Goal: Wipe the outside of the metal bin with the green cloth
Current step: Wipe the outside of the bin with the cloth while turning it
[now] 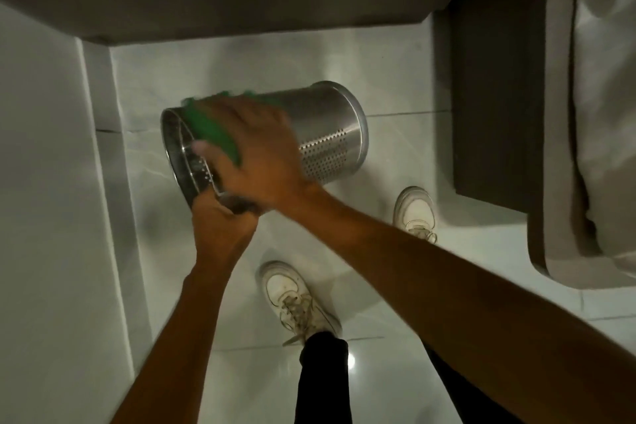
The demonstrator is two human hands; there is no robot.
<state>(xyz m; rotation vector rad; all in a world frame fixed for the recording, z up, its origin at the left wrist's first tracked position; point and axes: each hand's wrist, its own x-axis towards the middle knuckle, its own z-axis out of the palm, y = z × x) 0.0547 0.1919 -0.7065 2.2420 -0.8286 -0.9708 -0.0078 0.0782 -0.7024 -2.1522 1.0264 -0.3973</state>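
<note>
The one camera sits on the person's head and looks straight down, close above the bin (320,134), with the floor (378,55) all around it.

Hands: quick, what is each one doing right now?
Left hand: closed on the metal bin's rim.
Right hand: open, flat, pressing the green cloth on it.
</note>
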